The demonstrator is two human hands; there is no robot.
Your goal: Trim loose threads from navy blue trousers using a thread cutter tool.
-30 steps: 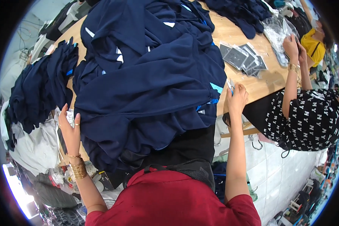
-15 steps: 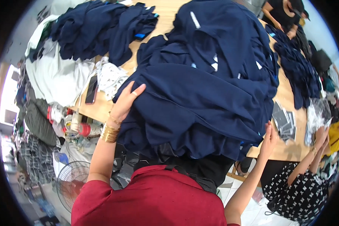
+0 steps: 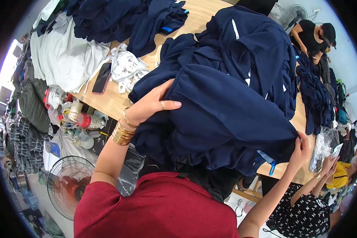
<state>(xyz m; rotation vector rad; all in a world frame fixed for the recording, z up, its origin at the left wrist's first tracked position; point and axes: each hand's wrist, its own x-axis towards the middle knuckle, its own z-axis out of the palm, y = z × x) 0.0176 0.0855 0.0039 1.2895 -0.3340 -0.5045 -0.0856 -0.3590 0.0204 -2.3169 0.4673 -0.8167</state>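
Since half a second ago, the left grip has moved inward along the navy garment and now holds its gathered end, thumb on top, fingers hidden under the cloth. The right grip pinches the opposite end, so the garment spans between both grips, over a navy pile. Beyond and left of the left grip, a phone and white cloth pieces lie on the wooden surface.
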